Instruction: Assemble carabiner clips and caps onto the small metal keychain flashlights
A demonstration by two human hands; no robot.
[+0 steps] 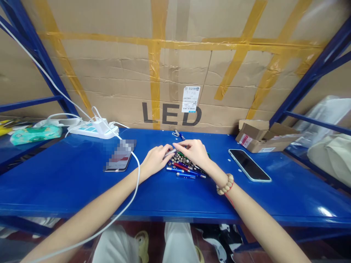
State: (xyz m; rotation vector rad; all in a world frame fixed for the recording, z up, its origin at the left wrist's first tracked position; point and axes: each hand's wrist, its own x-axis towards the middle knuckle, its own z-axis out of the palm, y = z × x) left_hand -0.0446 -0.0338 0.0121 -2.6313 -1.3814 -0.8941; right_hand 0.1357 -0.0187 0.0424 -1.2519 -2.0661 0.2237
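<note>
My left hand (155,160) is closed around a thin silver pen-shaped tube (169,153), held just above the tabletop. Thumb and fingers of my right hand (195,151) pinch together at the tube's upper end; exactly what they grip there is partly hidden. Under and beside my hands lies a pile of small round metal button cells (179,159). Along the pile's near side are a red pen-shaped tube (181,167) and several blue ones, including a short blue tube (185,175) closest to me. Behind my hands rests a small blue piece with a metal clip (175,134).
A phone in a pale case (250,165) lies right, another phone (119,160) left. A white power strip (94,130) sits back left; its white cable (137,182) crosses over my left forearm. An open cardboard box (265,137) stands back right, before a large taped carton (123,73).
</note>
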